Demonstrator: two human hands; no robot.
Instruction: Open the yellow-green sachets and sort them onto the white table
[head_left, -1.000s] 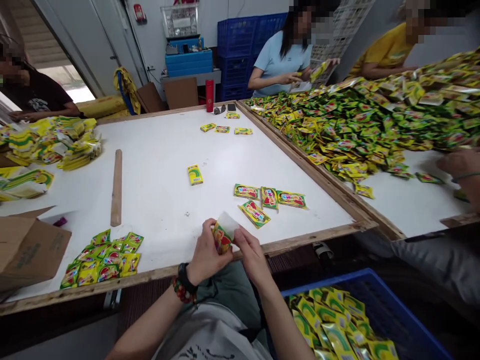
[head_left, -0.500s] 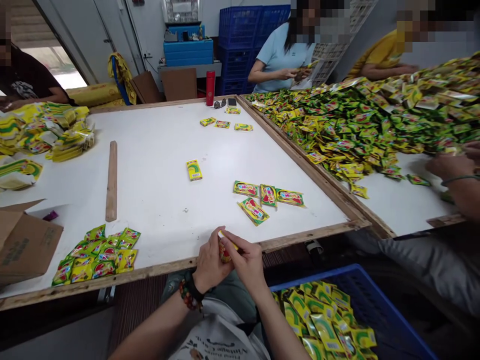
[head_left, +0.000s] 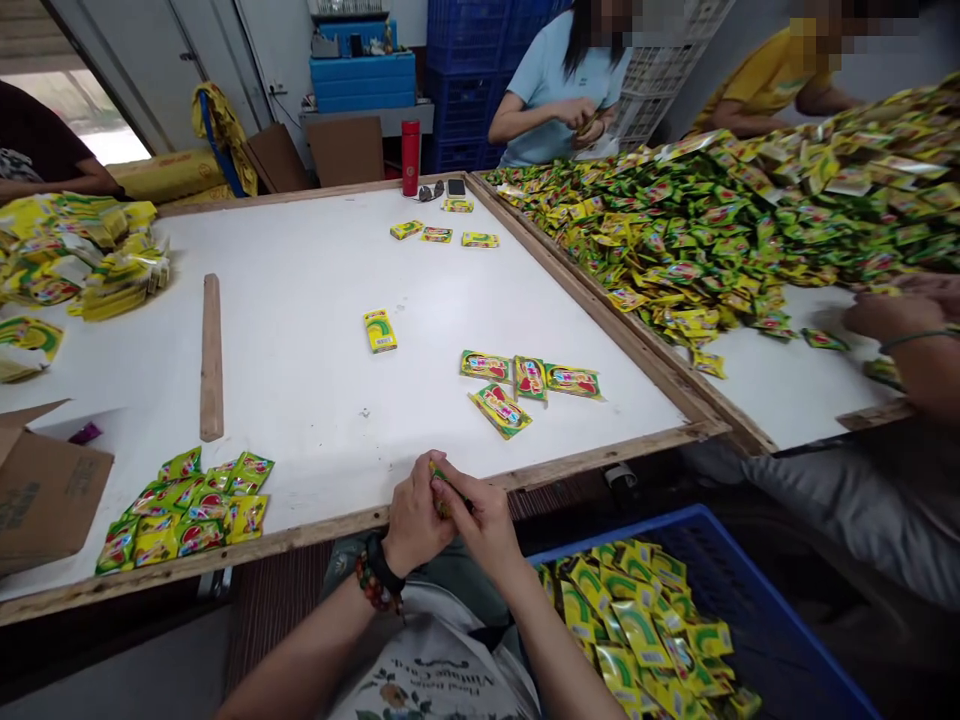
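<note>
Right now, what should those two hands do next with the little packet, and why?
I'd guess the left hand and right hand should lower the small foil packet into the blue crate. Both hands are pinching it, the crate sits just below and to the right, and it already holds yellow packets that look similar.

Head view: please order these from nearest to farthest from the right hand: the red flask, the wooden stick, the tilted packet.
1. Tilted packet, on the table ahead.
2. Wooden stick, left on the table.
3. Red flask, at the far edge.
</note>
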